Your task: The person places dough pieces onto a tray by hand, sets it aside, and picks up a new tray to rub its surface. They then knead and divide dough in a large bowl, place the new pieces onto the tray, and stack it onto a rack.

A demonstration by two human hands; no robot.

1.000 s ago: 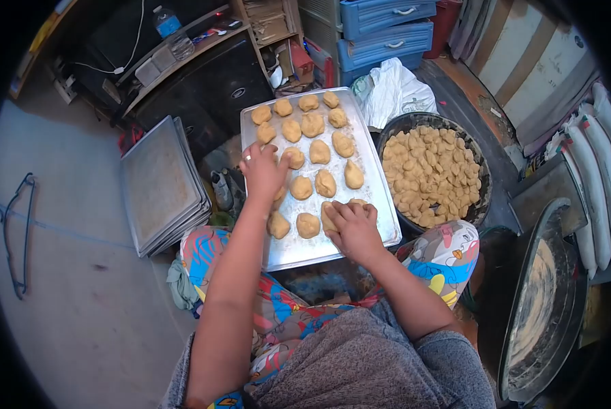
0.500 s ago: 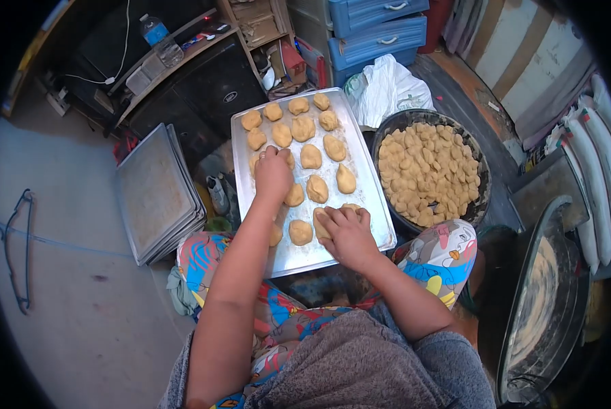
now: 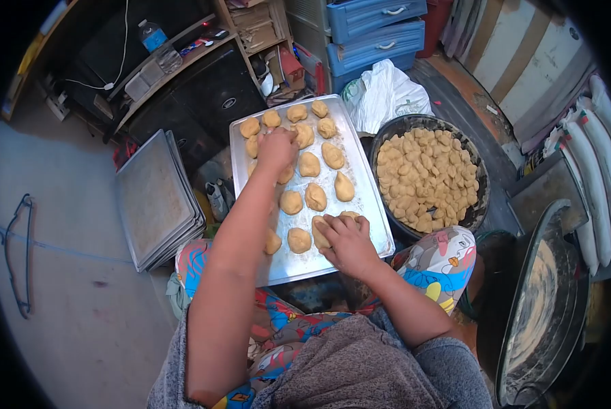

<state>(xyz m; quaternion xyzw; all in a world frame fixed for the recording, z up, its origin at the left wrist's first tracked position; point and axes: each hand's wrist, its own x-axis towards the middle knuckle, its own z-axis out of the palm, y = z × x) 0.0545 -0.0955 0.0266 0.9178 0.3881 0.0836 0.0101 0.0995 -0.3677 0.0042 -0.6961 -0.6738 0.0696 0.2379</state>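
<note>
Several tan dough pieces [image 3: 309,164] lie in rows on a metal tray [image 3: 367,232] in front of my knees. My left hand [image 3: 277,150] is over the upper left part of the tray, fingers curled down at a dough piece among the others; its fingertips are partly hidden. At the tray's lower right, my right hand [image 3: 350,245] rests with bent fingers on a dough piece [image 3: 320,233], and another piece shows just behind its knuckles. To the right, a round black basin [image 3: 484,184] holds a heap of small dough pieces [image 3: 425,170].
Stacked metal trays [image 3: 157,198] lean at the left. A white plastic bag [image 3: 387,95] lies behind the basin, near blue drawers [image 3: 377,44]. At the right stands a large black tub [image 3: 571,300] with floury residue. A dark hanger [image 3: 22,252] lies far left.
My left hand has moved up the tray, away from me, uncovering dough pieces lower down. My right hand has stayed almost in place. The view has shifted slightly.
</note>
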